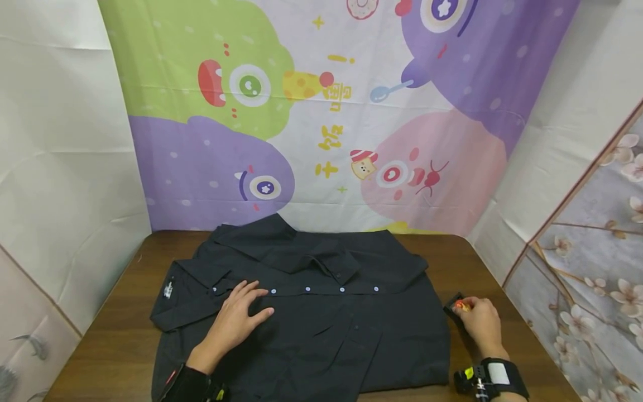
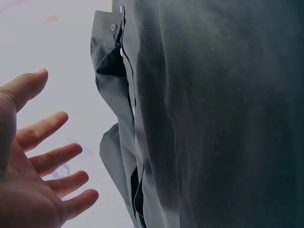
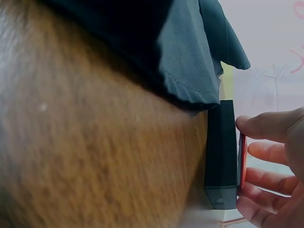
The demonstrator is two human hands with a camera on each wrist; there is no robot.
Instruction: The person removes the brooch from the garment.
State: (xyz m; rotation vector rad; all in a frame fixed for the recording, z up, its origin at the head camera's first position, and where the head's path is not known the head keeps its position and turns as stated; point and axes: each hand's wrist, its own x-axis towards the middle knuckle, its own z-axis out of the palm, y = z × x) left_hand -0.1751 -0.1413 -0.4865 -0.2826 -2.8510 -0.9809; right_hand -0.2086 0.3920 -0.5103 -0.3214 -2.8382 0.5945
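Note:
A black button-up short-sleeved shirt (image 1: 402,335) lies spread on the table, its row of light buttons running across it. My left hand (image 1: 236,318) hovers over the shirt front beside a button, fingers spread and holding nothing. In the left wrist view the same palm faces the shirt's raised folds. To the right of the shirt, my right hand (image 1: 483,324) pinches a small flat red-orange piece (image 3: 243,161) between thumb and fingers. That piece is right at the top of a small black box (image 3: 222,152) standing on the table.
The brown wooden table (image 1: 110,329) ends at a cartoon-printed cloth (image 1: 311,195) hung behind it. White sheeting (image 1: 65,139) closes off the left, and a flower-patterned panel (image 1: 593,279) stands on the right. A small white print (image 1: 168,290) marks the left sleeve.

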